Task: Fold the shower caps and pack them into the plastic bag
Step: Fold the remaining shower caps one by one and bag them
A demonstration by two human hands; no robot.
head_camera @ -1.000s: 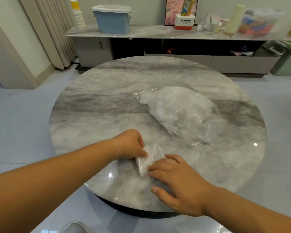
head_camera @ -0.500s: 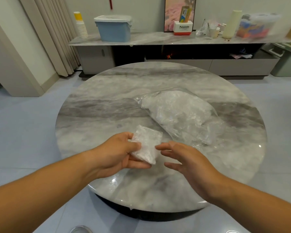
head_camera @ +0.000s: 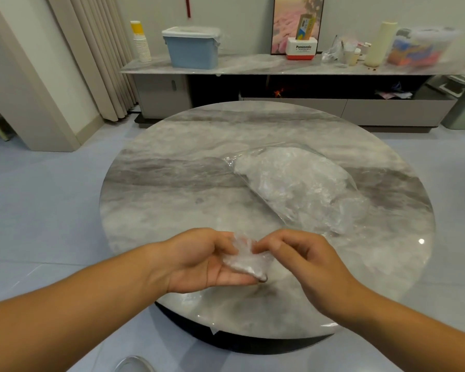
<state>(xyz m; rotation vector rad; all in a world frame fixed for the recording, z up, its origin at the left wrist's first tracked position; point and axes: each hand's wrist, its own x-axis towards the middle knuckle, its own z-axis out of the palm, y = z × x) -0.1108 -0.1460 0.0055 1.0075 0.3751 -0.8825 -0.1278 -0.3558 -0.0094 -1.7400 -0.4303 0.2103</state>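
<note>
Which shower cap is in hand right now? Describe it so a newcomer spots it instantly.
Start at the round marble table; above its near edge the two hands meet. The folded shower cap rests on the fingers of the left hand, pinched by the right hand. Unlike the caps bunched inside the plastic bag farther back, it is a small packet outside the bag.

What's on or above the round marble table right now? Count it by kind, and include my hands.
2 hands: left hand, right hand
1 folded shower cap, held between both hands
1 plastic bag, stuffed full, contents too crumpled to count
Total: 4
</note>
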